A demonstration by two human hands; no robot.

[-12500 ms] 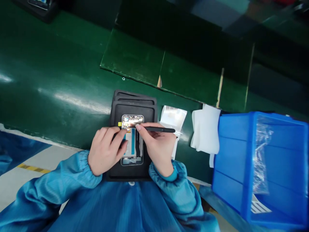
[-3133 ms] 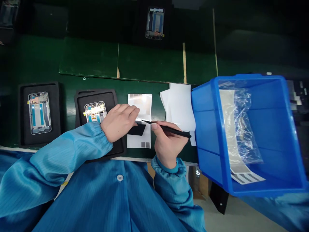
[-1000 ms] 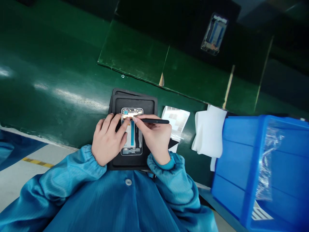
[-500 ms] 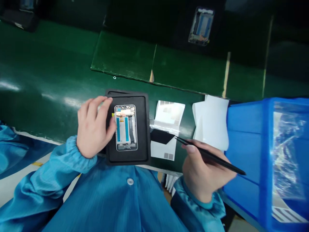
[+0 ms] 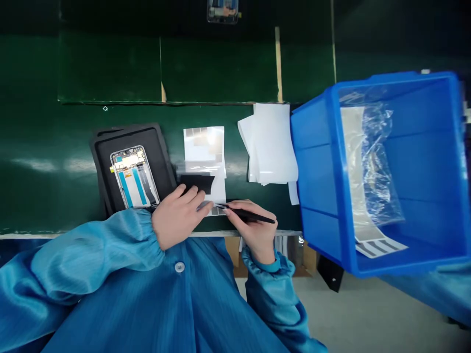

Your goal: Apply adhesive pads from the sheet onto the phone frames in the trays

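Note:
My right hand (image 5: 253,223) grips black tweezers (image 5: 252,214), their tips at the lower part of a white sheet (image 5: 219,189) with grey squares. My left hand (image 5: 180,215) lies on the sheet's lower left with its fingers stretched out, its thumb close to the tweezer tips. A black film piece (image 5: 200,182) rests across the middle of the sheet, just above my left fingers. To the left, an opened phone body (image 5: 134,179) with blue strips sits tilted in a black tray (image 5: 152,142); my left sleeve crosses the tray's lower edge.
White sheets (image 5: 274,147) lie on the green table (image 5: 121,117) right of the work. A large blue bin (image 5: 320,162) stands tipped at the right, with clear plastic film (image 5: 382,166) and a striped strip (image 5: 380,246) inside. Another phone body (image 5: 222,10) is at the top edge.
My left hand has left the phone body and moved onto the white sheet. The tweezers have moved from the black film to the sheet's lower part. The view has swung right.

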